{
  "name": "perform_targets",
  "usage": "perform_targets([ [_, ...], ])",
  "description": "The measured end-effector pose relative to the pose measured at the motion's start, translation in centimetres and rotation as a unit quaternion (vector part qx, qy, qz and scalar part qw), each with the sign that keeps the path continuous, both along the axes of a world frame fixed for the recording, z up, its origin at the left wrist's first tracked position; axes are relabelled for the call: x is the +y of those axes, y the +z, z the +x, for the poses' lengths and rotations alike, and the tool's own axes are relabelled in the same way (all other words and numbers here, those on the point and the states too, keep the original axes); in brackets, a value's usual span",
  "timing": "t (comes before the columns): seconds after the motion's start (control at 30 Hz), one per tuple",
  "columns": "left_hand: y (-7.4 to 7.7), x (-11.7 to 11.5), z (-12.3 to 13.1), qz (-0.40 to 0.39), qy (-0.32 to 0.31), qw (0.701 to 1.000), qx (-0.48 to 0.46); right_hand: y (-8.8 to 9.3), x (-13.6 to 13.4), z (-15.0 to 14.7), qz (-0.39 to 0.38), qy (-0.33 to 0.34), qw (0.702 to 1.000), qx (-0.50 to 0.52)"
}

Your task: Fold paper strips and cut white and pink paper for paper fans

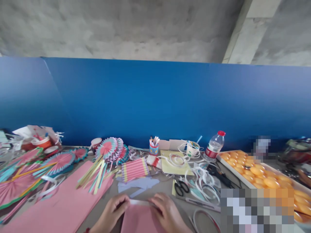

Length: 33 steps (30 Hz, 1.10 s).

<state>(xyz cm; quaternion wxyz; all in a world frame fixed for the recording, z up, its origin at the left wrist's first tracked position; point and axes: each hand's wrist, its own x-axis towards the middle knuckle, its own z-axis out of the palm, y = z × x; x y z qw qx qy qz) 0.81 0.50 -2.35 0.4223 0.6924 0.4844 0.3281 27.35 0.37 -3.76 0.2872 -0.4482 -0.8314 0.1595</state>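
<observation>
A pink paper sheet (142, 218) with a whitish strip along its top edge lies at the bottom centre. My left hand (113, 210) pinches its upper left corner between thumb and fingers. At the upper right corner, my right hand (165, 208) has its fingers closed on the same sheet. Just beyond the hands are lavender paper pieces (137, 185) and a pleated pink paper (135, 169) with yellow and purple edges. Black-handled scissors (181, 188) rest to the right of my right hand.
Large pink sheets (58, 207) and folded paper fans (60, 161) cover the left. White strips (202, 184), a pen cup (154, 149), a water bottle (215, 147) and a tray of orange balls (259, 171) stand right. A blue partition (155, 103) rises behind.
</observation>
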Motion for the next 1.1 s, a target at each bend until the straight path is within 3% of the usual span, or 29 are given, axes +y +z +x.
perform_targets([
  [0.13, 0.9, -0.3, 0.3, -0.003, 0.008, 1.000, -0.018, 1.4, -0.4, 0.0, 0.015, 0.012, 1.000, 0.001],
  [0.3, 1.1, -0.4, 0.2, 0.020, 0.041, 0.997, -0.061, 3.2, -0.5, 0.9, 0.167, 0.023, 0.985, -0.027],
  [0.4, 0.8, -0.4, 0.4, 0.022, 0.092, 0.989, -0.115, 4.2, -1.1, 1.0, 0.236, -0.003, 0.971, -0.030],
  [0.5, 0.6, -0.6, 1.2, 0.002, 0.127, 0.984, -0.127, 4.6, -1.9, 0.1, 0.224, 0.023, 0.974, -0.017],
  [0.67, 1.7, -1.4, 4.0, 0.050, 0.059, 0.995, -0.069, 4.2, -2.7, -2.0, 0.145, 0.074, 0.986, 0.035],
  [0.83, 3.9, -1.3, 7.1, 0.123, 0.008, 0.990, -0.069, 4.9, -2.7, -1.4, 0.161, -0.002, 0.983, 0.093],
  [1.0, 5.8, -0.8, 7.4, 0.204, -0.052, 0.975, -0.073, 6.6, -2.2, -0.6, 0.174, -0.017, 0.980, 0.098],
  [1.1, 6.2, -0.5, 7.0, 0.232, -0.050, 0.969, -0.068, 7.5, -1.7, -0.8, 0.166, -0.005, 0.981, 0.099],
])
